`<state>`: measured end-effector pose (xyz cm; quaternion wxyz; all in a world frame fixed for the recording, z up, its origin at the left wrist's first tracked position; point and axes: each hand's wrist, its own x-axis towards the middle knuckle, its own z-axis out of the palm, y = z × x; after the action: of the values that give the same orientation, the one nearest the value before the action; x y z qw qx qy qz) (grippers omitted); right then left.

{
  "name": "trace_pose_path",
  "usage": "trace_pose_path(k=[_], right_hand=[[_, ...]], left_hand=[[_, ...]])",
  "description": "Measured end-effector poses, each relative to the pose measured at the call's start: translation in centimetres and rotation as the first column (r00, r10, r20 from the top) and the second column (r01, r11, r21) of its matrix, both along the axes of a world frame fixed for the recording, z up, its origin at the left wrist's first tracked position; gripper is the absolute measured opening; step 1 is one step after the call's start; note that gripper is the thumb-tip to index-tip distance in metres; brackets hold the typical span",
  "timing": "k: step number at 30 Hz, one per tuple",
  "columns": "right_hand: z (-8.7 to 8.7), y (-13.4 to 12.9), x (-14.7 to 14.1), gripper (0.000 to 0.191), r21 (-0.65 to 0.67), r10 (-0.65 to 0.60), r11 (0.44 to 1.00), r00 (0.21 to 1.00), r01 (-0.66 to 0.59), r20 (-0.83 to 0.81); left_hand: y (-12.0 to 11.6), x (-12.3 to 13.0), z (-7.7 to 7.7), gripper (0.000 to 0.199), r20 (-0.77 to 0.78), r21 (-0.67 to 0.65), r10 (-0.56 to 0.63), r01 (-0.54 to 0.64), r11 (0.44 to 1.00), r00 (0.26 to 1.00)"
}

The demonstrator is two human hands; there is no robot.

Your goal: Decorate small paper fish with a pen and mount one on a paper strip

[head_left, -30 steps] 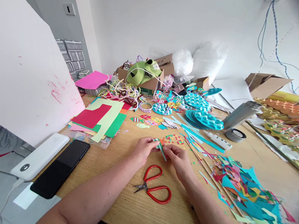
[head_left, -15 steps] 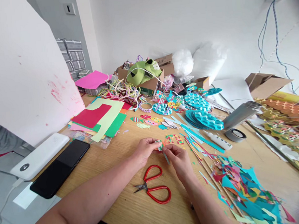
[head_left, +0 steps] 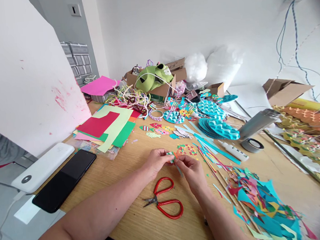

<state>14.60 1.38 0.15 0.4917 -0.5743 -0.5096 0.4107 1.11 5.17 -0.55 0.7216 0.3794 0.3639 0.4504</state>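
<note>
Between my two hands is a small paper fish [head_left: 170,156] with green and white stripes and some orange. My left hand [head_left: 156,162] pinches it from the left side, thumb and fingers closed. My right hand [head_left: 190,169] is closed at the fish's right end, its fingertips on a narrow pale blue paper strip [head_left: 179,169] that hangs down. The fingers hide part of the fish. Red-handled scissors [head_left: 162,199] lie on the table just below my hands, blades to the left. Tiny coloured paper bits [head_left: 187,149] are spread behind my right hand.
Several cut paper fish [head_left: 161,130] lie farther back. Coloured paper sheets [head_left: 114,120], a phone [head_left: 64,181] and a white power bank [head_left: 42,167] are at left. On the right are a glue bottle [head_left: 234,150], tape roll [head_left: 252,145], metal flask [head_left: 259,123] and paper scraps [head_left: 267,204].
My hands stay almost in place; the fingers shift slightly on the paper fish, and the pale blue strip tilts a little. The scissors and other things have not moved.
</note>
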Motion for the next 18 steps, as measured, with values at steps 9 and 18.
trace_pose_path(k=[9, 18], right_hand=[[0.44, -0.14, -0.1, 0.029, 0.008, -0.014, 1.0, 1.0, 0.014, 0.009], [0.48, 0.03, 0.01, 0.022, 0.025, -0.044, 0.999, 0.999, 0.044, 0.022]], left_hand=[[0.05, -0.1, 0.27, 0.028, 0.0, 0.01, 0.002, -0.002, 1.0, 1.0], [0.05, -0.24, 0.62, 0.027, 0.003, 0.011, -0.021, 0.021, 1.0, 1.0]])
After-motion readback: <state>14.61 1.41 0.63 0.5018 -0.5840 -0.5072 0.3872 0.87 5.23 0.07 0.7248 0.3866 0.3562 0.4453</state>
